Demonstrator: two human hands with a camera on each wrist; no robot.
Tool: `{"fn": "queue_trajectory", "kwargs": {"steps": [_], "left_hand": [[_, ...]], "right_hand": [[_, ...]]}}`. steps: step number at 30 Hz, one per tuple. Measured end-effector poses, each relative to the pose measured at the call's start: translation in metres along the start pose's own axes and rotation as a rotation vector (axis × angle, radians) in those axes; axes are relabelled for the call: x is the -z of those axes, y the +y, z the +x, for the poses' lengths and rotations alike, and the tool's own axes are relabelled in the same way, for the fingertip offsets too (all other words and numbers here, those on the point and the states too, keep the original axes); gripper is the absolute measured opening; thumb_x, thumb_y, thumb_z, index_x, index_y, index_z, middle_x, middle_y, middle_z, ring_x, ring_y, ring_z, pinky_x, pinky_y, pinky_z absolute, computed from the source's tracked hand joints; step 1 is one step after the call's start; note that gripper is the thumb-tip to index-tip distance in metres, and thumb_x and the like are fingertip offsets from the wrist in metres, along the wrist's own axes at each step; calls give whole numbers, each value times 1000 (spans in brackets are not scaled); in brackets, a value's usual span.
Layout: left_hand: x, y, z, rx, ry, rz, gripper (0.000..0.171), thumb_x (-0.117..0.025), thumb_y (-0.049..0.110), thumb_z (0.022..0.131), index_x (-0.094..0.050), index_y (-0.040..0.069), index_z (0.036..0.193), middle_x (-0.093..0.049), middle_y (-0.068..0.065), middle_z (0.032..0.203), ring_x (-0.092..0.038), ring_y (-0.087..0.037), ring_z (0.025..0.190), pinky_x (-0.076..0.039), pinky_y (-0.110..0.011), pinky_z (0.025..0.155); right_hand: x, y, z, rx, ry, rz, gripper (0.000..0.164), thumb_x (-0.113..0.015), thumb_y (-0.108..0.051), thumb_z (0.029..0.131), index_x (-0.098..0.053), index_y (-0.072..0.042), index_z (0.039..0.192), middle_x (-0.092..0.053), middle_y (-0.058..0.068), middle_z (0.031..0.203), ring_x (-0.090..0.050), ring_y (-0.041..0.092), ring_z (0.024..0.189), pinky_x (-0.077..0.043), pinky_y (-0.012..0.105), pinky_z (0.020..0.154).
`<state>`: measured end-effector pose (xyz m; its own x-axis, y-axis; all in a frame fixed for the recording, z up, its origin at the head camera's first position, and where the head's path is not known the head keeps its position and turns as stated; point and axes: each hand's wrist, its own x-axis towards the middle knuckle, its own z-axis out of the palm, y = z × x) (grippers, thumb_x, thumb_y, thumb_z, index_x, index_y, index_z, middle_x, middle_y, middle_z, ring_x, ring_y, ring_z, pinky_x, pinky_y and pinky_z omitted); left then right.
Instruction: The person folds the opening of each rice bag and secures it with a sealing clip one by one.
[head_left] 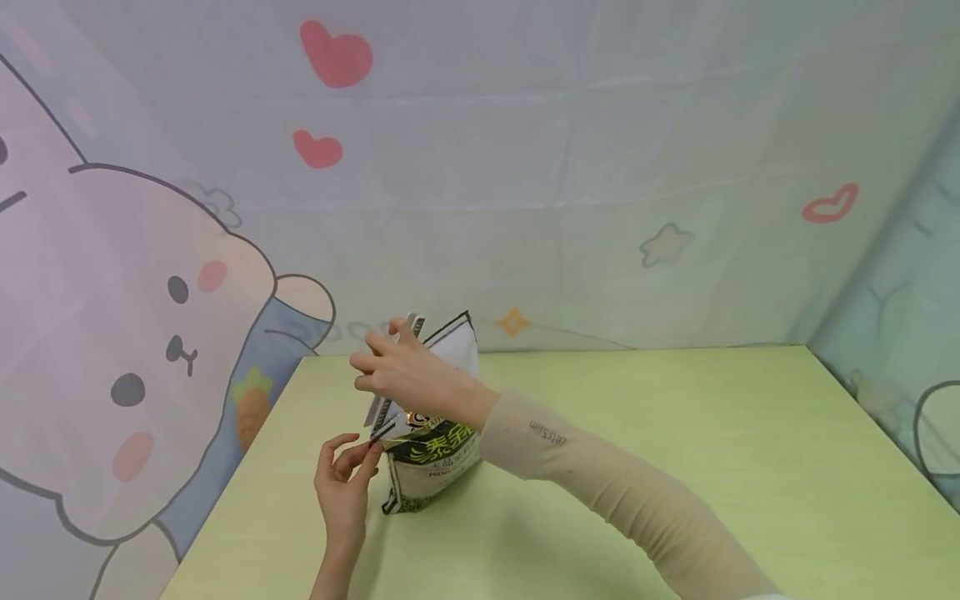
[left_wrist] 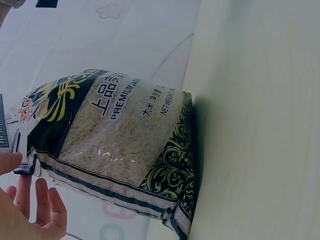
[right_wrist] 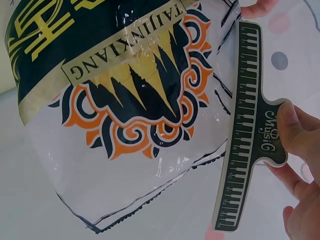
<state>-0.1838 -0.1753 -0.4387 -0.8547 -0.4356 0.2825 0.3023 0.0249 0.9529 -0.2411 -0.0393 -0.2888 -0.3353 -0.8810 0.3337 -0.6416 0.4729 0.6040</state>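
Note:
A bag of rice (head_left: 438,467) stands on the table, its clear front showing white grains (left_wrist: 115,145) and its printed top upward. My left hand (head_left: 345,487) pinches the near top corner of the bag between thumb and fingertips, as the left wrist view also shows. In my right hand (head_left: 412,375) is a long black-and-white bag clip (right_wrist: 245,125) with a piano-key and ruler print; thumb and fingers pinch its handle. The clip's bar overlaps the bag's top edge near the left hand, while the far top corner (right_wrist: 95,227) slants away from it.
The pale yellow-green table (head_left: 675,467) extends to the right of the bag. Behind it hangs a cloth backdrop (head_left: 525,167) with hearts and a cartoon animal, and another printed cloth (head_left: 915,333) borders the right side.

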Motion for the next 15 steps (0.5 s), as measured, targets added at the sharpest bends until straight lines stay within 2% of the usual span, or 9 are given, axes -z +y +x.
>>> {"fn": "queue_trajectory", "kwargs": {"steps": [4,10,15], "left_hand": [[0,0,-1,3,-16,-9,34,-66,4,78,-50,-1,107,-65,15,71,-59,-1,68,-48,-16,57],[-1,0,-1,4,-12,3,32,-67,4,77,-54,2,106,-64,15,71,-58,-1,68,-47,-15,57],[-2,0,-1,1,1,21,29,-67,4,77,-56,2,105,-64,15,72,-58,-1,68,-47,-15,56]], "right_hand": [[-1,-4,0,7,-13,-19,20,-51,-17,90,-60,-34,98,-49,-12,96,-43,11,94,-26,40,88],[-3,-8,-1,12,-6,-23,17,-57,-20,87,-60,-34,96,-50,-12,95,-43,11,93,-23,40,87],[-6,-11,1,17,9,-43,14,-54,-23,88,-59,-35,94,-49,-14,93,-41,11,90,-21,40,84]]}}
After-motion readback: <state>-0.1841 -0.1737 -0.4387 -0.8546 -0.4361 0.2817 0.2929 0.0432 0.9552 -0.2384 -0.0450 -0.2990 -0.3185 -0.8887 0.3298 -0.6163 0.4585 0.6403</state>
